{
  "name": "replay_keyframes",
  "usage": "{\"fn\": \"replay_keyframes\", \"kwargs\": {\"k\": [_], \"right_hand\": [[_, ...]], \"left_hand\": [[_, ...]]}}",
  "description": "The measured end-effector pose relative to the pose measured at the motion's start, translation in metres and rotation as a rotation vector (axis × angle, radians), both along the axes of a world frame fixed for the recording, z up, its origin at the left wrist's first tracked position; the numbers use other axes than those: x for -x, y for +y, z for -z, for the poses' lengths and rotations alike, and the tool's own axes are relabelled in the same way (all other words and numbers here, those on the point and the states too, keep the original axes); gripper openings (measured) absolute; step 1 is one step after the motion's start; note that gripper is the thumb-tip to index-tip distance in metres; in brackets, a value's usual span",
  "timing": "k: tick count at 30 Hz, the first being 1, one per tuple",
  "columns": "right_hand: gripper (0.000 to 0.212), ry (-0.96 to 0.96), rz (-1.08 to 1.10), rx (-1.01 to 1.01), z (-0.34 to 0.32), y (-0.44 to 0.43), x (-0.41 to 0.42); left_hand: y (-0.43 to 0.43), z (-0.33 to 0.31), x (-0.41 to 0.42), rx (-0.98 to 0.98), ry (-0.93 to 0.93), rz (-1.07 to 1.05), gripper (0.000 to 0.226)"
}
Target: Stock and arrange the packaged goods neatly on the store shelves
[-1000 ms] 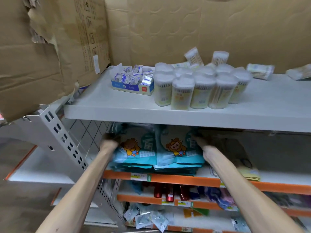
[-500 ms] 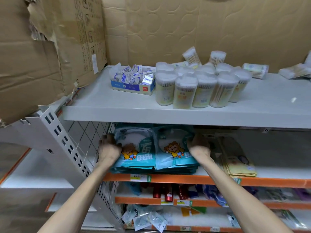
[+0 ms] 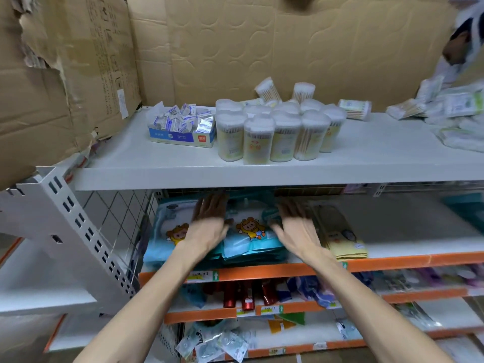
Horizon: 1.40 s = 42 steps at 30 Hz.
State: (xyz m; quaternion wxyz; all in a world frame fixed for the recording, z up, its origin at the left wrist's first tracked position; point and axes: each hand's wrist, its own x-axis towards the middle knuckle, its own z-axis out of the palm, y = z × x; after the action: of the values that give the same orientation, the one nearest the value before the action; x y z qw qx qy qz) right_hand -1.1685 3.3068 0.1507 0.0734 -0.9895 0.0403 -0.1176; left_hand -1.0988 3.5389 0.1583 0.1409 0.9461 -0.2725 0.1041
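While flat on glossy teal packets (image 3: 250,243), left hand (image 3: 209,226), right hand (image 3: 296,229): each grip apart.

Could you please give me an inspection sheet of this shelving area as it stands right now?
Surface: white top shelf above the orange-edged second shelf.
Job's things: blue packs in two stacks side by side on the second shelf; yellow packs to their right.
Clutter: swab tubs clustered upright beside a blue box; swab packs heaped far right; loose packets low down.
Hands: left hand and right hand lie flat on the blue packs, fingers straight.
Cables: nothing seen.
Surroundings: cardboard behind the shelves; another person upper right.
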Motion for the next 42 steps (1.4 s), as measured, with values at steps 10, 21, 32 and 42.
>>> {"fn": "replay_keyframes", "kwargs": {"k": [10,21,32,42], "right_hand": [[0.068,-0.043,0.244,0.242,-0.022,-0.103,0.078],[0.072,-0.03,0.578,0.059,-0.005,-0.23,0.235],[0.071,-0.024,0.731,-0.026,-0.014,-0.365,0.362],[0.077,-0.066,0.761,-0.039,-0.006,-0.457,0.429]], "left_hand": [[-0.175,-0.014,0.04,-0.058,-0.123,0.385,0.083],[-0.331,-0.016,0.135,-0.127,-0.207,0.759,0.084],[-0.493,-0.023,0.236,-0.234,-0.201,0.836,0.085],[-0.591,-0.02,0.291,-0.2,-0.081,0.885,0.069]]}}
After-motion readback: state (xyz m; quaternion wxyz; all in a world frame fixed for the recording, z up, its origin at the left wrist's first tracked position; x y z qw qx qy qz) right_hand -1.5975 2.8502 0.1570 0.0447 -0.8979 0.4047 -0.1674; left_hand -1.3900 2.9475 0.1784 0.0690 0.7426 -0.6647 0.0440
